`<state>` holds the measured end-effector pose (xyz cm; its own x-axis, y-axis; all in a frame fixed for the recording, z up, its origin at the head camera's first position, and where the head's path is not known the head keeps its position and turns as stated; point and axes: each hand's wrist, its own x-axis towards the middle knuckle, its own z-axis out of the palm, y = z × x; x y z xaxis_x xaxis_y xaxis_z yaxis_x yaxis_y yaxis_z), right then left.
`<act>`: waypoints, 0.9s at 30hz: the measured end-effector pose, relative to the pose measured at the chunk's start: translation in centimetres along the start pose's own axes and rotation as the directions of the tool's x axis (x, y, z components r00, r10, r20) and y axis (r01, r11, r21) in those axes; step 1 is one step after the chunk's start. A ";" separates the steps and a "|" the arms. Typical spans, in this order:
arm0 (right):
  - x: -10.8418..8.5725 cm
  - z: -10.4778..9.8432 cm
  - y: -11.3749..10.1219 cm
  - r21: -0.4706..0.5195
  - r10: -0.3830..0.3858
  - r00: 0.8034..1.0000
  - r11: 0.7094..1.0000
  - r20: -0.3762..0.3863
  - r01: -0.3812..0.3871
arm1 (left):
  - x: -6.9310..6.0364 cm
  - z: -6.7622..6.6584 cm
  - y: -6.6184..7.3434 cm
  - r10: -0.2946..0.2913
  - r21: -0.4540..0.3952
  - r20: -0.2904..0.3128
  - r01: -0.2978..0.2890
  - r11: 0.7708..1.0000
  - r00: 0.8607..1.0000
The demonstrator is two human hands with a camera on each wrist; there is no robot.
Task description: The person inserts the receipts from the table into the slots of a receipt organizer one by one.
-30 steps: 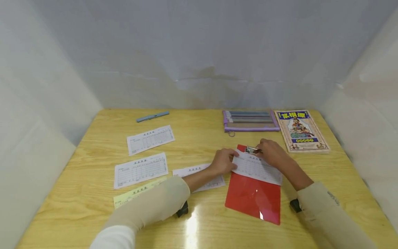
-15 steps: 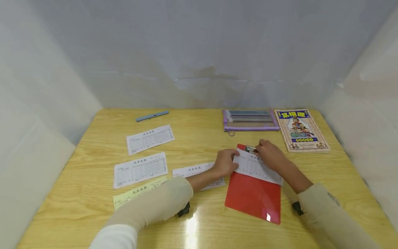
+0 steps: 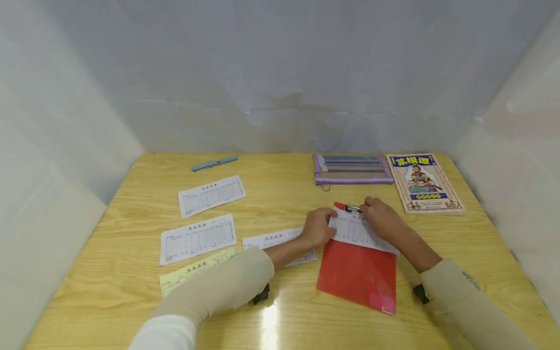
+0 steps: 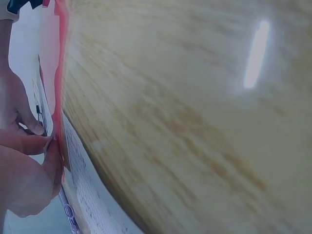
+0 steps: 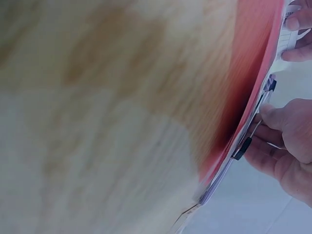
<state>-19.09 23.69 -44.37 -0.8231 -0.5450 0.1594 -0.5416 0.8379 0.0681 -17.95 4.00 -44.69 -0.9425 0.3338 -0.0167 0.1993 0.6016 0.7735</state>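
A red clipboard [image 3: 356, 272] lies on the table right of centre. Over its upper half is a white printed form [image 3: 350, 234], its top edge up by the metal clip [image 3: 352, 209]. My left hand [image 3: 317, 227] pinches the form's left edge; in the left wrist view, thumb and finger of the left hand [image 4: 29, 170] meet at the board's edge. At the top of the board, my right hand [image 3: 384, 218] grips the clip. The right wrist view has the right hand [image 5: 292, 141] curled at the clip's wire lever, between two black end pieces.
Left of the clipboard lie white forms [image 3: 199, 239] and a yellow form [image 3: 192, 270], partly under my left sleeve. Behind are a blue pen [image 3: 214, 163], a purple-edged pencil pouch [image 3: 354, 181] and a book [image 3: 424, 184].
The clip looks flatter than before, with less metal showing. The form has shifted slightly up toward the clip. Both hands keep nearly the same places.
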 end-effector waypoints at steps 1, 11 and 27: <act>0.0 0.0 0.0 -0.002 -0.001 1.000 1.000 0.001 0.001 | 0.1 0.0 0.0 0.003 0.010 -0.005 -0.002 1.000 1.000; 0.1 -0.2 0.0 -0.003 0.002 1.000 1.000 0.005 -0.002 | 0.8 0.1 -0.1 0.019 0.033 -0.024 -0.019 0.999 1.000; 0.3 0.0 0.2 0.015 -0.004 1.000 1.000 0.005 0.004 | 1.3 0.0 -0.1 0.027 0.038 -0.012 -0.027 0.999 1.000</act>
<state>-19.44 23.69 -44.34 -0.8217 -0.5485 0.1546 -0.5473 0.8352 0.0540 -19.26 4.33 -44.79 -0.9399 0.3414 0.0116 0.2344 0.6200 0.7488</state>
